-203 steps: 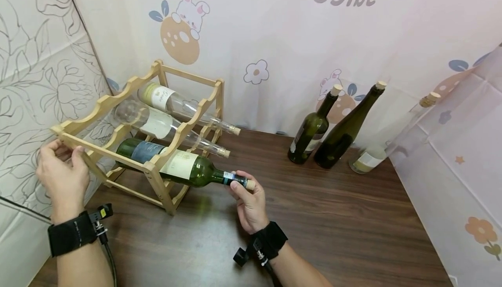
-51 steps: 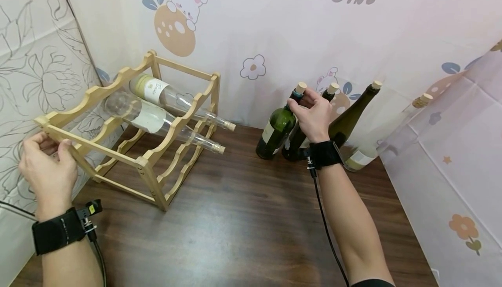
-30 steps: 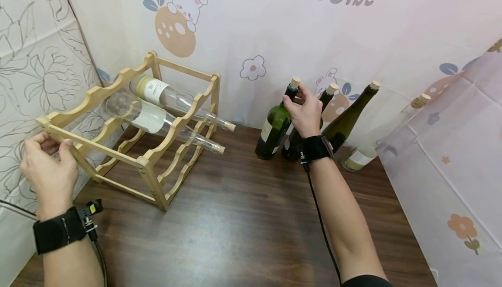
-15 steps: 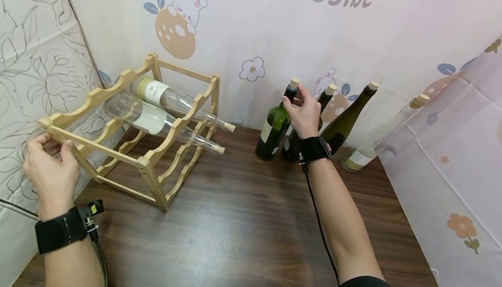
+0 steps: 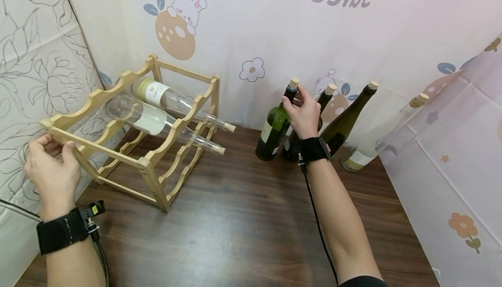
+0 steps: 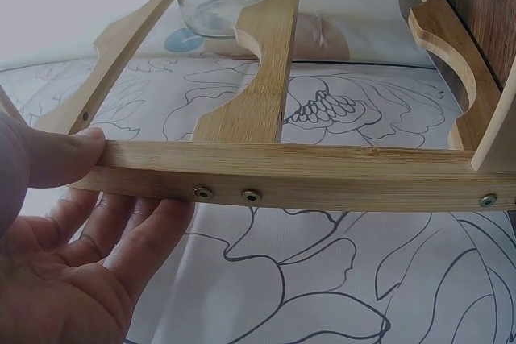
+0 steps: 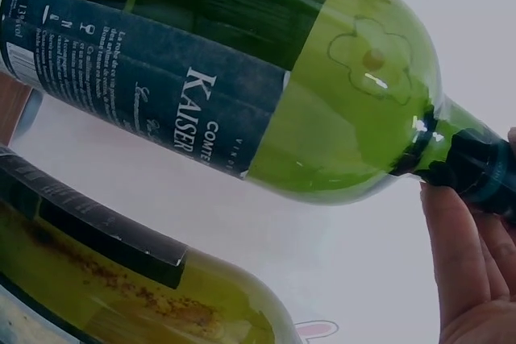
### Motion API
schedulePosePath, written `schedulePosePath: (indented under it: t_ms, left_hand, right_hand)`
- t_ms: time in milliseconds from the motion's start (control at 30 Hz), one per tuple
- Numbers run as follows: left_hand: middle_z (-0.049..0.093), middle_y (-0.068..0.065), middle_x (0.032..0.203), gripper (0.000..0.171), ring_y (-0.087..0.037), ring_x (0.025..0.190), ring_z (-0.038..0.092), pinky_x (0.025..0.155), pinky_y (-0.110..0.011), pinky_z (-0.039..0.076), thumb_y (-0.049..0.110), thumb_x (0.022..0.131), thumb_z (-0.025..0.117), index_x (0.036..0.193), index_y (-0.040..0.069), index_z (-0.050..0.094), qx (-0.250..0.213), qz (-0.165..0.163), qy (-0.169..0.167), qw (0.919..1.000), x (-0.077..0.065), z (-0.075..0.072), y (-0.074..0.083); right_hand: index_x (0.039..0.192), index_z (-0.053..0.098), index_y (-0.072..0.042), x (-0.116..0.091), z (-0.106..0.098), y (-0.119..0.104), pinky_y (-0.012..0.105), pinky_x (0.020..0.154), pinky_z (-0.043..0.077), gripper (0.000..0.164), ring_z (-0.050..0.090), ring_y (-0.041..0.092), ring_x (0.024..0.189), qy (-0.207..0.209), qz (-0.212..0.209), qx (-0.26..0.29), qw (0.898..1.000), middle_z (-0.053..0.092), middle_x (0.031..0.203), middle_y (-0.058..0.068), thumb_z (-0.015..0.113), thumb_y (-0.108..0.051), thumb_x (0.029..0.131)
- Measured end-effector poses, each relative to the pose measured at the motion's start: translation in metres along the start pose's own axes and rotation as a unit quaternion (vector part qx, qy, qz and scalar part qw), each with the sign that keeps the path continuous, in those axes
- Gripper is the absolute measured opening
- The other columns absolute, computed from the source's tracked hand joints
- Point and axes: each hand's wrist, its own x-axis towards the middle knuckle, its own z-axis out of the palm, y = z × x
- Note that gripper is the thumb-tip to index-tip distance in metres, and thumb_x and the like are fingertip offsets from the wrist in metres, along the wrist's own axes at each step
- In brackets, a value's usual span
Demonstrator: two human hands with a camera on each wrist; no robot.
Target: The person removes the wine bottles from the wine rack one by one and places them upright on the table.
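One green bottle [image 5: 275, 126] stands on the brown table [image 5: 227, 239], its neck pinched by the right hand's [image 5: 306, 116] bent fingers. Next to it stand two dark green bottles [image 5: 347, 121] and one clear bottle [image 5: 362, 154]. The left hand [image 5: 55, 169] grips one wooden rack [image 5: 152, 182] holding two see-through bottles [image 5: 152, 120]. Two bunnies [image 5: 187, 8] show on the pale wall [image 5: 255, 25].

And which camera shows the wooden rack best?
The head view: it shows the wooden rack from end to end. The left wrist view shows only part, close up; the right wrist view shows none of it.
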Motion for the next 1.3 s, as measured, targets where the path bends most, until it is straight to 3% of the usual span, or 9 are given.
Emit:
schedulePosePath:
  t_ms: [133, 267, 467, 767, 1067, 1300]
  left_hand:
    - [0.039, 0.037, 0.099, 0.04, 0.025, 0.086, 0.041, 0.092, -0.005, 0.04, 0.022, 0.104, 0.061, 0.141, 0.008, 0.057, 0.009, -0.007, -0.002, 0.9999, 0.0, 0.0, 0.0]
    - [0.039, 0.037, 0.099, 0.04, 0.025, 0.087, 0.041, 0.086, -0.004, 0.037, 0.022, 0.104, 0.06, 0.141, 0.008, 0.057, 0.013, -0.006, -0.001, 0.9999, -0.001, 0.0, 0.001]
    - [0.039, 0.036, 0.101, 0.041, 0.024, 0.087, 0.04, 0.088, -0.005, 0.037, 0.022, 0.104, 0.06, 0.142, 0.007, 0.056, 0.017, -0.016, -0.009, 0.9997, -0.004, -0.001, 0.001]
    - [0.043, 0.032, 0.107, 0.041, 0.025, 0.088, 0.04, 0.087, -0.003, 0.039, 0.024, 0.105, 0.06, 0.142, 0.007, 0.056, 0.023, -0.005, -0.002, 0.9997, -0.002, 0.0, 0.0]
    - [0.039, 0.033, 0.105, 0.041, 0.025, 0.088, 0.039, 0.103, -0.011, 0.04, 0.021, 0.105, 0.06, 0.143, 0.006, 0.054, 0.017, -0.008, -0.009, 0.9998, -0.001, -0.001, 0.002]
    - [0.039, 0.035, 0.104, 0.041, 0.024, 0.089, 0.04, 0.087, -0.003, 0.039, 0.022, 0.105, 0.06, 0.143, 0.007, 0.055, 0.022, -0.013, -0.012, 0.9996, -0.001, -0.001, 0.002]
  right_hand:
    - [0.155, 0.05, -0.005, 0.0, 0.0, -0.001, 0.046, 0.105, 0.059, 0.061, 0.07, 0.036, 0.125, -0.003, 0.007, -0.004, 1.0, 0.069, 0.137, 0.022, 0.071, -0.025, 0.102]
    - [0.156, 0.05, -0.006, -0.001, 0.0, -0.001, 0.048, 0.103, 0.061, 0.061, 0.071, 0.037, 0.124, -0.007, 0.01, -0.002, 1.0, 0.068, 0.138, 0.022, 0.071, -0.023, 0.101]
    - [0.158, 0.045, -0.008, -0.005, 0.001, 0.002, 0.047, 0.105, 0.06, 0.065, 0.067, 0.038, 0.129, -0.007, 0.0, 0.001, 1.0, 0.063, 0.144, 0.022, 0.071, -0.019, 0.1]
    - [0.158, 0.046, -0.008, -0.016, -0.007, 0.002, 0.043, 0.112, 0.056, 0.063, 0.06, 0.03, 0.139, 0.033, -0.036, 0.024, 0.999, 0.059, 0.148, 0.018, 0.07, -0.016, 0.101]
    - [0.151, 0.054, -0.006, -0.036, -0.014, -0.004, 0.046, 0.106, 0.059, 0.054, 0.064, 0.027, 0.133, 0.083, -0.096, 0.053, 0.99, 0.065, 0.143, 0.016, 0.071, -0.008, 0.1]
    - [0.146, 0.059, -0.003, -0.049, -0.016, -0.01, 0.048, 0.103, 0.06, 0.049, 0.066, 0.026, 0.129, 0.097, -0.116, 0.076, 0.986, 0.067, 0.139, 0.015, 0.071, -0.008, 0.099]
